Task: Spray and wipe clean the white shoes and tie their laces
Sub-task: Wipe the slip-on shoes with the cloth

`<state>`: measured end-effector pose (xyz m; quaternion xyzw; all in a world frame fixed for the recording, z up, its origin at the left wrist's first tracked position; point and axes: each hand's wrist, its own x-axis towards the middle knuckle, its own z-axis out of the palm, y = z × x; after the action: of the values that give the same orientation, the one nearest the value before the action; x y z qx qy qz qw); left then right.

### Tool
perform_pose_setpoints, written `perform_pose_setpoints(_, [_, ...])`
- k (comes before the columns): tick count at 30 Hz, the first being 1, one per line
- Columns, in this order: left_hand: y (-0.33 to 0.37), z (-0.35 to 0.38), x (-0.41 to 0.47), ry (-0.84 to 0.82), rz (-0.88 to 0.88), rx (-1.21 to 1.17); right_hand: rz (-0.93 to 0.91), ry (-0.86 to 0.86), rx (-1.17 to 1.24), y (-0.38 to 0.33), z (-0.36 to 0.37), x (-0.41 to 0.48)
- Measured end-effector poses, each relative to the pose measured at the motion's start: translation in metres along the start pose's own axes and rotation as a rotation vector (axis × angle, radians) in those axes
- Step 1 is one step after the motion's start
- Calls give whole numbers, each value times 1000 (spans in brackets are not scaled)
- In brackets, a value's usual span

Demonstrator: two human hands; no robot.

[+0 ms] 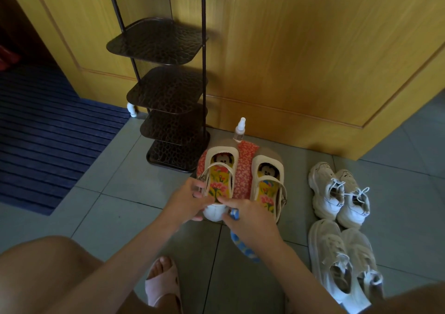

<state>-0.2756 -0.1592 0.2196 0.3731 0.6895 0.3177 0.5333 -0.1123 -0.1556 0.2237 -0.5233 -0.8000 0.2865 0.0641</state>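
Note:
Two cream strap shoes with flowered insoles stand side by side on a red patterned cushion (243, 166). My left hand (190, 200) holds the heel and strap of the left strap shoe (220, 169). My right hand (248, 217) grips a blue and white cloth (243, 246) against that shoe's heel. The right strap shoe (267, 181) stands free. A clear spray bottle (240, 130) stands upright behind the cushion. Two pairs of white laced sneakers lie at the right: a far pair (339, 193) and a near pair (344, 260), laces loose.
A dark metal shoe rack (166, 89) stands left of the bottle against a yellow wooden cabinet (301, 60). A blue striped mat (48, 140) covers the floor at far left. My foot in a pink slipper (163, 282) rests on grey tiles below the cushion.

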Motion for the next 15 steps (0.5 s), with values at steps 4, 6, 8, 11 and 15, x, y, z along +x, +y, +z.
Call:
perform_pose_setpoints(4, [6,2,2,-9,-74,-97,-11,-7,-12,0,-7,0])
perform_pose_setpoints(6, [9,-3,1,-42,-89,-113,6,39,16,4,-12,-4])
perform_pose_setpoints(8, [11,-8,1,-94,-104,-112,-10,64,3,7,-16,-6])
perform_pose_setpoints(11, [10,-7,0,-93,-94,-51,-26,57,-32,5,-18,-3])
perform_pose_setpoints(15, [9,1,-1,-55,-102,-68,-55,29,-145,0,-14,4])
